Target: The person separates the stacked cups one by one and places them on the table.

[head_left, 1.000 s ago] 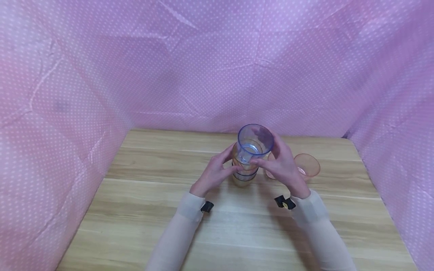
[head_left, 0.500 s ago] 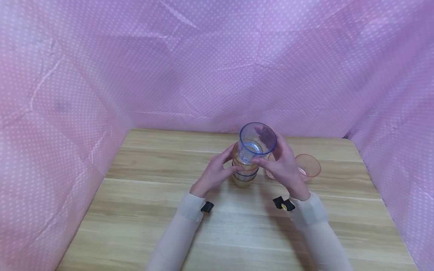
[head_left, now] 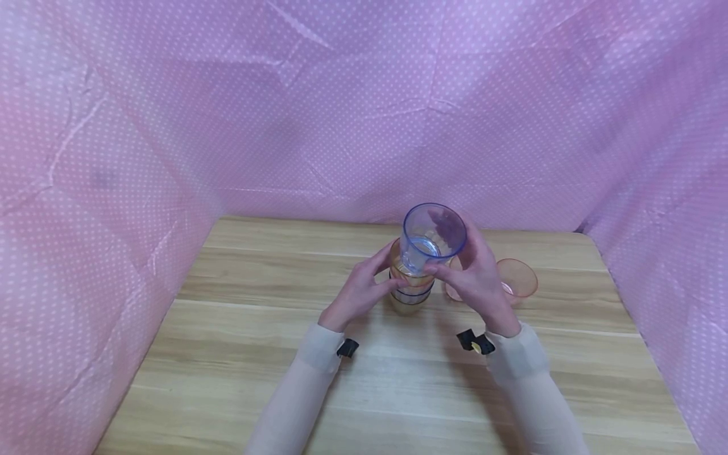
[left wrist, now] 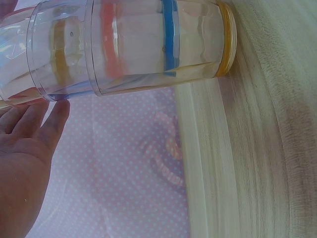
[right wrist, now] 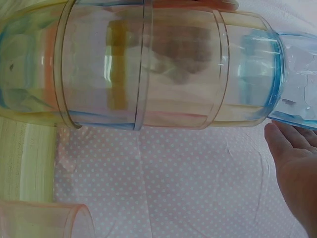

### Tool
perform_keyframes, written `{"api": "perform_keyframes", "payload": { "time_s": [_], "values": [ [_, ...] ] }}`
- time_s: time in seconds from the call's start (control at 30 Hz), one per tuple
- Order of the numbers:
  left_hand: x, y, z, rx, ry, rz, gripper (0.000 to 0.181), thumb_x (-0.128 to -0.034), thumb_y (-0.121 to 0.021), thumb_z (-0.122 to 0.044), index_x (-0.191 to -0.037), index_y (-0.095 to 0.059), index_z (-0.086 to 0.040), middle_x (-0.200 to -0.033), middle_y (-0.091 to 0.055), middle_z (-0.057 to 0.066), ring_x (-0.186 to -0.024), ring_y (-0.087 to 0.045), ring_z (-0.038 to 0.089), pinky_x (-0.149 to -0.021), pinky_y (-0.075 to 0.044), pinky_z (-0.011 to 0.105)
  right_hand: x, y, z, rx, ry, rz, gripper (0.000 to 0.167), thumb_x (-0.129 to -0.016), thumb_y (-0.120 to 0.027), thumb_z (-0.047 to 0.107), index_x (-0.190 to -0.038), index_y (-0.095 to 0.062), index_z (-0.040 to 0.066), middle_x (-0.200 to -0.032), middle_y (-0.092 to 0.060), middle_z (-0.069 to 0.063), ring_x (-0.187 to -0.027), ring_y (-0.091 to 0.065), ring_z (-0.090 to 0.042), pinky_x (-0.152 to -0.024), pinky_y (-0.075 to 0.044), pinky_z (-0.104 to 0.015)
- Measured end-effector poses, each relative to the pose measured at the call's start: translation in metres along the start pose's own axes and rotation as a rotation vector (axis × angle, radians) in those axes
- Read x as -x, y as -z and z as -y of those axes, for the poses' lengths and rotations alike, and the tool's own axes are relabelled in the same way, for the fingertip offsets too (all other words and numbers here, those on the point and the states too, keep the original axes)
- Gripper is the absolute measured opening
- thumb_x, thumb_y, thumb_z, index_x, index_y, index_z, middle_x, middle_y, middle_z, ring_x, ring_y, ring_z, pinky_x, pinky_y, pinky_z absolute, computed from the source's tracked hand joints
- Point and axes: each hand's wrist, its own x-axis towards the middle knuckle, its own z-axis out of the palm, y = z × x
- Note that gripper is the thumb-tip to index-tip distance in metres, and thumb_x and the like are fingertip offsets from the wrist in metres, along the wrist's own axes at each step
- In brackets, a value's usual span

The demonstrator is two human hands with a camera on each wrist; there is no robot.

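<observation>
Near the middle of the desk (head_left: pixel 227 303), the right hand (head_left: pixel 476 278) comes in from its own side, thumb in front and fingers behind, holding the blue cup (head_left: pixel 426 240). The left hand (head_left: pixel 362 289) meets it from the opposite side, its fingers curved round the upper part of the stack (head_left: pixel 412 297), which stands upright on the desk. The blue cup is tilted at the stack's top; whether it sits inside cannot be told. A pink cup (head_left: pixel 519 278) is just beside the right wrist, partly hidden behind it, crowding that side. Polka-dot cloth (head_left: pixel 352 139) rises close beyond the far edge and at both sides. Bare wood stretches leftward and toward the person.
</observation>
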Motion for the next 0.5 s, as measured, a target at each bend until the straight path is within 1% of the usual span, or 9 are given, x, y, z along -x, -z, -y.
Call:
{"api": "perform_keyframes", "payload": {
  "time_s": [0.07,0.2,0.37,0.5],
  "values": [
    [-0.0004,0.0000,0.0003,0.001,-0.003,0.000,0.079,-0.0928,-0.079,-0.014,-0.161,-0.039,-0.018,-0.151,-0.055,0.010,-0.136,-0.056,0.029,-0.116,-0.044,0.036,-0.0001,0.0000,0.0009,0.003,0.001,-0.006,0.095,-0.078,-0.089,0.030,-0.154,-0.041,-0.002,-0.153,-0.049,-0.024,-0.146,-0.042,-0.035,-0.124,-0.033,-0.043],
    [-0.0010,0.0001,0.0006,0.001,-0.004,-0.001,0.080,-0.0921,-0.079,-0.015,-0.161,-0.039,-0.018,-0.150,-0.056,0.011,-0.135,-0.056,0.029,-0.116,-0.044,0.036,-0.0002,0.0005,0.0025,0.011,0.018,-0.025,0.095,-0.078,-0.089,0.032,-0.153,-0.042,-0.003,-0.151,-0.050,-0.024,-0.143,-0.045,-0.035,-0.123,-0.034,-0.042],
    [-0.0014,0.0004,0.0009,-0.005,0.010,-0.006,0.079,-0.0926,-0.079,-0.016,-0.161,-0.039,-0.020,-0.150,-0.057,0.010,-0.133,-0.058,0.031,-0.116,-0.045,0.039,-0.0010,0.0018,0.0049,-0.016,0.028,-0.040,0.093,-0.078,-0.090,0.027,-0.152,-0.042,-0.005,-0.152,-0.050,-0.025,-0.144,-0.045,-0.035,-0.123,-0.034,-0.041],
    [-0.0014,0.0008,0.0013,-0.007,0.027,-0.004,0.079,-0.0926,-0.079,-0.017,-0.161,-0.040,-0.021,-0.149,-0.058,0.009,-0.132,-0.059,0.032,-0.116,-0.045,0.041,-0.0014,0.0030,0.0079,-0.046,0.028,-0.045,0.092,-0.078,-0.089,0.026,-0.151,-0.042,-0.005,-0.153,-0.048,-0.026,-0.146,-0.043,-0.035,-0.124,-0.032,-0.043]
  ]
}}
